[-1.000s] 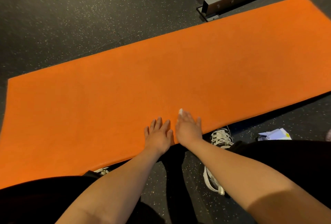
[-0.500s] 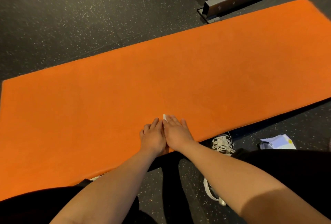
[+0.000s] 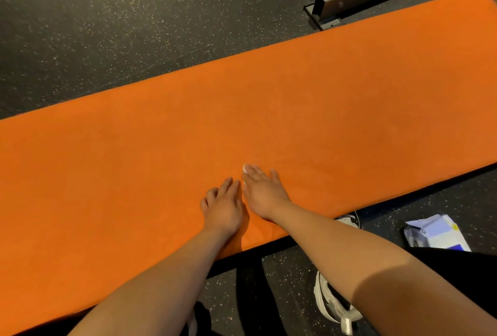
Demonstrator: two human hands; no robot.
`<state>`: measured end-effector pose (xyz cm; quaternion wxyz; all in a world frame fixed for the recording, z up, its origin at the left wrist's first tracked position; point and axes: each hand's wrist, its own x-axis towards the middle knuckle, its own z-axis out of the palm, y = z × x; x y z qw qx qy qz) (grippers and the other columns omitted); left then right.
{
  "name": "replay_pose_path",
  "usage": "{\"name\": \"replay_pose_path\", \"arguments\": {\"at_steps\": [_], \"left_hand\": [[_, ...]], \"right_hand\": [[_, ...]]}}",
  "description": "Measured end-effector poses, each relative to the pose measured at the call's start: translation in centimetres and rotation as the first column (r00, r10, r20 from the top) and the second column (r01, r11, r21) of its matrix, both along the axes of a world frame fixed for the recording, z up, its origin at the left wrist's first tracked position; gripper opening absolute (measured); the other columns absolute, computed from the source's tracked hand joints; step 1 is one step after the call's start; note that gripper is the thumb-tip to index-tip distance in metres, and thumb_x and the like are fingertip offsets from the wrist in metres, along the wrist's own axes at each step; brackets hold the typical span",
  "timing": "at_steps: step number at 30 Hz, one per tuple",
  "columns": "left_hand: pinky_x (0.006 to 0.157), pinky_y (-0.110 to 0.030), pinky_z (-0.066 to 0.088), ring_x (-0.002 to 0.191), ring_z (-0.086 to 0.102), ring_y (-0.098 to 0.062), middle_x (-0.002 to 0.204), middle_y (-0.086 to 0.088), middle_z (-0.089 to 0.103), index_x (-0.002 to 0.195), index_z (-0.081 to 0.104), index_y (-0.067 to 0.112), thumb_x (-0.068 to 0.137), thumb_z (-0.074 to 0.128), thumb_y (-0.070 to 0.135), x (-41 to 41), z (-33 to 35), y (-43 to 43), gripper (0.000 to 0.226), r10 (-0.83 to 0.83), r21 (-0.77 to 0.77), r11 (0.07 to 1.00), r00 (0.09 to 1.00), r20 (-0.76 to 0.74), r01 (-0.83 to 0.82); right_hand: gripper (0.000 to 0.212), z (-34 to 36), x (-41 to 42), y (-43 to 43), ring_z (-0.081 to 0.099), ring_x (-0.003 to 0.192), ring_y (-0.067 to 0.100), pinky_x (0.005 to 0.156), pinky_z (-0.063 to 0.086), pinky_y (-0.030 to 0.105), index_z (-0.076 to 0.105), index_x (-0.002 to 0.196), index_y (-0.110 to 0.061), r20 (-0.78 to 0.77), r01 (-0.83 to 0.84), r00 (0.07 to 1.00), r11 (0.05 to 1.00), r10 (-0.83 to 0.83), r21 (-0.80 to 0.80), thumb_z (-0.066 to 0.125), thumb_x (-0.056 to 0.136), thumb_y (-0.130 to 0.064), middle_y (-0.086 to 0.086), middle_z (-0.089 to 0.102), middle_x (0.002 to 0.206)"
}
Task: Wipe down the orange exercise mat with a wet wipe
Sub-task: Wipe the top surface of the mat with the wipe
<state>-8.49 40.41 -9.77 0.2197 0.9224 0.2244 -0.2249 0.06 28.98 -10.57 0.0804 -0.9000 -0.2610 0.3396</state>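
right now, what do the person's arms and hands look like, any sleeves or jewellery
Both arms are bare up to the frame's edge: no sleeves in view. The left hand and right hand wear no gloves, and no watch, bracelet or ring shows. Lower down, black clothing and white laced shoes are worn.

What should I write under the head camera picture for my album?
Left hand and right hand rest on the orange mat, white wipe peeking from under the right.

The light is dim and warm, and my right forearm (image 3: 390, 290) falls into dark shadow near the bottom edge. Everything looks soft and slightly smeared. The orange mat (image 3: 161, 147) bows with wide-angle distortion.
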Motion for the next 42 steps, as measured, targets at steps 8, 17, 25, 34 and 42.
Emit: {"name": "replay_pose_path", "arguments": {"at_steps": [8,17,25,34,42], "left_hand": [[0.118,-0.045,0.010,0.147,0.012,-0.027,0.168,0.006,0.006,0.158,0.020,0.033,0.107,0.025,0.041,-1.4,-0.2,-1.4,0.053,-0.034,0.007,0.999,0.999,0.008,0.034],[0.124,-0.046,0.002,0.155,-0.003,-0.023,0.169,0.004,0.005,0.160,0.018,0.031,0.108,0.024,0.039,-3.0,0.8,-2.3,0.053,-0.091,-0.035,0.995,0.996,0.009,0.092],[0.120,-0.040,0.010,0.147,0.013,-0.025,0.167,0.007,0.011,0.157,0.023,0.034,0.108,0.022,0.044,-5.5,1.9,-3.9,0.051,-0.058,-0.029,0.998,0.998,0.033,0.059],[0.118,-0.047,0.008,0.148,0.008,-0.029,0.168,0.005,0.005,0.157,0.020,0.037,0.107,0.019,0.047,-5.7,2.6,-4.8,0.051,-0.127,-0.006,0.992,0.991,-0.042,0.126],[0.123,-0.048,0.001,0.154,-0.002,-0.024,0.169,0.006,0.004,0.158,0.022,0.036,0.108,0.022,0.044,-6.6,2.7,-5.3,0.050,-0.109,-0.088,0.990,0.994,0.002,0.109]], "right_hand": [[0.059,0.0,-1.4,-0.2,-0.016,0.155,0.017,0.125,-0.007,0.051,-0.001,0.162,-0.013,0.018,0.120,0.993,0.992,-0.119,-0.046,0.019,0.110,-0.035,-0.001,-0.017,0.168],[0.057,1.1,-1.4,-4.7,-0.017,0.154,0.017,0.122,-0.010,0.057,-0.001,0.162,-0.019,0.123,0.311,0.948,0.940,-0.295,-0.143,0.015,0.109,-0.032,-0.006,-0.014,0.168],[0.056,2.2,-7.3,-3.1,-0.012,0.155,0.012,0.124,-0.008,0.050,0.007,0.163,-0.022,0.044,0.056,0.997,0.998,-0.055,-0.027,0.019,0.110,-0.034,-0.008,-0.010,0.169],[0.064,3.2,-5.5,-6.8,-0.014,0.155,0.020,0.122,-0.008,0.058,0.001,0.162,-0.016,0.154,0.346,0.934,0.925,-0.323,-0.158,0.029,0.105,-0.023,0.000,-0.014,0.169],[0.057,4.1,-7.6,-7.3,-0.012,0.155,0.018,0.122,-0.009,0.057,0.012,0.163,-0.022,0.126,0.181,0.978,0.978,-0.167,-0.104,0.026,0.107,-0.025,-0.007,-0.004,0.170]]}}
